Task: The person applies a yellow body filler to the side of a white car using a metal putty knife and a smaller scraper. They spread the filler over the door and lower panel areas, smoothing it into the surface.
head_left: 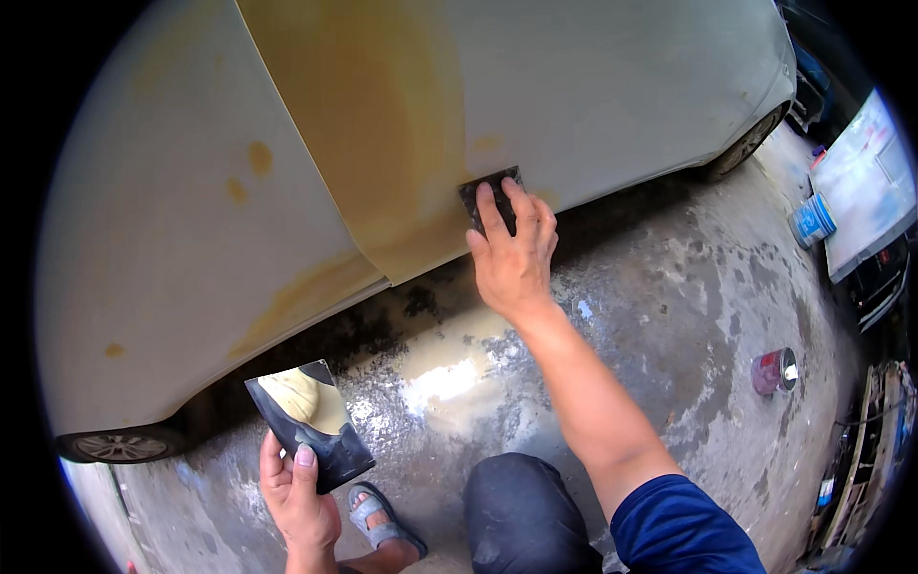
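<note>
My left hand (301, 497) grips a dark, flat square board (339, 459) by its lower corner, thumb on top. A mound of pale yellow putty (298, 394) lies on the board's upper part. My right hand (516, 251) reaches up and presses a thin black square spreader (491, 203) against the lower part of a car door, fingers spread over its face. The spreader's far side is hidden. Around it the pale car body (583, 86) carries a broad mustard-yellow filler patch (363, 105), with smaller yellow spots to the left.
Under the car's lower edge runs a wet, stained concrete floor (669, 287). A dark red can (773, 371) stands on it at right. Farther back, a blue-and-white can (813, 221) is beside a paint-smeared pale panel (872, 191). My sandalled foot (375, 517) is near the board.
</note>
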Action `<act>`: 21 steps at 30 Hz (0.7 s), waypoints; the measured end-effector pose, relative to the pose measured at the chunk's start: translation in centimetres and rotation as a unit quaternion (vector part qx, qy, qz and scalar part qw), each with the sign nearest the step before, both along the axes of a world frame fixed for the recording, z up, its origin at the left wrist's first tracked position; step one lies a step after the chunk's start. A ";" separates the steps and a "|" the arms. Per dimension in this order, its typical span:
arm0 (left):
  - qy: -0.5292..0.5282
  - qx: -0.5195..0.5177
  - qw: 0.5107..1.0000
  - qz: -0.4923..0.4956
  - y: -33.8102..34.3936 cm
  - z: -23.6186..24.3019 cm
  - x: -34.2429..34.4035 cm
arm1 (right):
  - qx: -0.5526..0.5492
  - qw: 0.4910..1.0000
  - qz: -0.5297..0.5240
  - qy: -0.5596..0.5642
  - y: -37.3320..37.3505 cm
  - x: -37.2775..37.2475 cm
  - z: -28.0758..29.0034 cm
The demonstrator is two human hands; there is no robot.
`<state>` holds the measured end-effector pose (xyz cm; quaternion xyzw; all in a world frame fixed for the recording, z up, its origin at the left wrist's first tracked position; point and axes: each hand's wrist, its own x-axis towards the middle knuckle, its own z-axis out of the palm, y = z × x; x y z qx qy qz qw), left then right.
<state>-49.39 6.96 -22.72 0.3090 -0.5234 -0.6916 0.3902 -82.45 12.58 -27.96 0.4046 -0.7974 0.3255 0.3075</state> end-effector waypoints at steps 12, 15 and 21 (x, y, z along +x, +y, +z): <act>-0.020 0.018 1.000 0.009 0.0 -0.5 -0.2 | -0.005 1.000 0.018 0.025 0.3 -1.4 0.3; -0.022 0.024 0.999 0.014 -0.2 -0.8 0.2 | 0.018 1.000 0.020 0.009 0.5 -1.4 -1.9; -0.029 0.029 0.999 0.032 -0.5 -1.2 0.1 | 0.045 0.998 0.043 -0.021 1.3 -1.1 -5.9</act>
